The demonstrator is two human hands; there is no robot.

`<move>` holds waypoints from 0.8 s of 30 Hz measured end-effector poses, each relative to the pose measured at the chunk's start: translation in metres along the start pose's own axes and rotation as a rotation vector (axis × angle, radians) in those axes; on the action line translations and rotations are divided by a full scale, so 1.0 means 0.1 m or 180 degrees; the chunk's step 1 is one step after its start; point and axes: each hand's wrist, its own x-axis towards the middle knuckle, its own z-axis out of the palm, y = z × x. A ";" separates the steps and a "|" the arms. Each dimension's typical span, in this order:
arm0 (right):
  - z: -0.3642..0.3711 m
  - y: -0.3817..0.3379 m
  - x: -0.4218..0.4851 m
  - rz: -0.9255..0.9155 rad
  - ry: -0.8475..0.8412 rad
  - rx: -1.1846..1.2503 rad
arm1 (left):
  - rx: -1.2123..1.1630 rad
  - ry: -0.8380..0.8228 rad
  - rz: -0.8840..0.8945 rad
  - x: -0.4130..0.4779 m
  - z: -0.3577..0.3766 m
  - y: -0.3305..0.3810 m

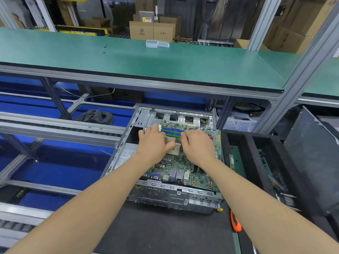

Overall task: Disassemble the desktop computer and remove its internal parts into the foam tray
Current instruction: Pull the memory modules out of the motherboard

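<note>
The step in hand looks like freeing the RAM (171, 130) from the board (200, 174), which sits in the open case (170, 197) on the desk (165, 233). Both end latches should be pushed outward before a stick is lifted straight up. The left hand (153, 144) lays fairly straight fingers at the RAM's left end. The right hand (199, 146) curls its fingers at the right end; whether they pinch a stick cannot be told. The tray (248, 142) lies just right of the case.

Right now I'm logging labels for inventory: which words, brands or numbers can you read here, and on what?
"PRI": yellowish letters, cut off, on a dark thing at lower left.
Too small to read: power supply label.
Too small to read: motherboard print.
Blurred: cardboard box wording under its round logo.
Blurred: warning sticker far behind.
</note>
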 end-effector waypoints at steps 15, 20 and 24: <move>-0.19 0.06 -0.14 -0.0062 -0.0397 0.0939 | -0.1894 0.0033 -0.0085 0.26 -0.27 0.12; -0.40 0.12 -0.17 0.0439 -0.0122 0.2283 | -0.2438 -0.0443 -0.0150 0.40 -0.41 0.31; -0.63 0.22 -0.15 0.0357 -0.0076 0.2739 | -0.2460 -0.0911 0.0174 0.45 -0.48 0.52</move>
